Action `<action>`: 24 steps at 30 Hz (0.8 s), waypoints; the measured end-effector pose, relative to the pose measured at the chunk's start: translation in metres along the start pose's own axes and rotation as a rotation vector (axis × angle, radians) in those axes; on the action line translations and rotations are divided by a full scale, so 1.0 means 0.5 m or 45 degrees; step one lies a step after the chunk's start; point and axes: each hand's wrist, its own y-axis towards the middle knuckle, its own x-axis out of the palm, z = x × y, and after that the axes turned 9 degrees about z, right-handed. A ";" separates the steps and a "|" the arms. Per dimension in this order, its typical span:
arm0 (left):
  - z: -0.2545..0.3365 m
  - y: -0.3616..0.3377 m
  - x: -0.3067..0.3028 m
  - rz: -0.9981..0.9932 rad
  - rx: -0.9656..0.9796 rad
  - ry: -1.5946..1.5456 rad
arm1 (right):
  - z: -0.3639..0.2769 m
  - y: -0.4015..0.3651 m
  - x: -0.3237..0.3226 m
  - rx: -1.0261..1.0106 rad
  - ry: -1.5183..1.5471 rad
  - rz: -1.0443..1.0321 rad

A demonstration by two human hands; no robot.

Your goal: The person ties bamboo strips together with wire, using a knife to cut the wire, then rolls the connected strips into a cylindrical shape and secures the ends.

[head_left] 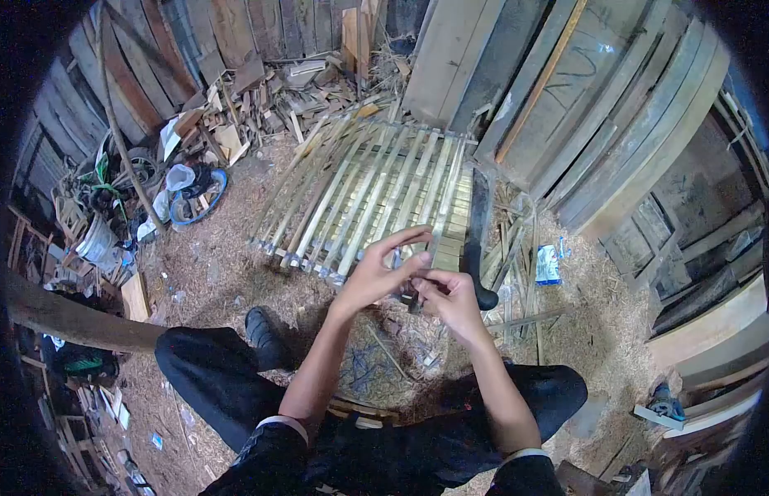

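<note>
My left hand (376,277) is raised over the near end of a slatted panel (384,186). Its fingers curve forward, and a gap shows between them and the thumb. Just beside it, my right hand (452,299) has its thumb and fingers pinched together close to the left thumb. What sits in that pinch is too small to make out. The panel is made of several pale, narrow strips in rows, with small wrappings along its near end. A long black object (481,240) with a rounded near end lies along its right side.
Scrap wood (269,107) is heaped at the back left. Wide boards (558,91) lean at the back right. A blue-and-white packet (548,264) lies right of the panel, on a floor strewn with shavings. At left are a white bucket (99,240) and a blue-rimmed basin (204,211).
</note>
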 end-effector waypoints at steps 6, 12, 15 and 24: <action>-0.040 -0.073 0.015 0.215 -0.395 -0.903 | -0.046 -0.010 0.001 0.284 0.409 0.202; -0.075 -0.092 0.047 0.277 -0.261 -1.078 | -0.020 0.002 -0.004 0.324 0.701 0.134; -0.086 -0.093 0.052 0.187 -0.240 -1.056 | -0.019 0.006 -0.005 0.390 0.787 0.188; -0.095 -0.076 0.055 0.193 -0.067 -0.733 | -0.011 0.005 -0.028 0.491 0.895 0.072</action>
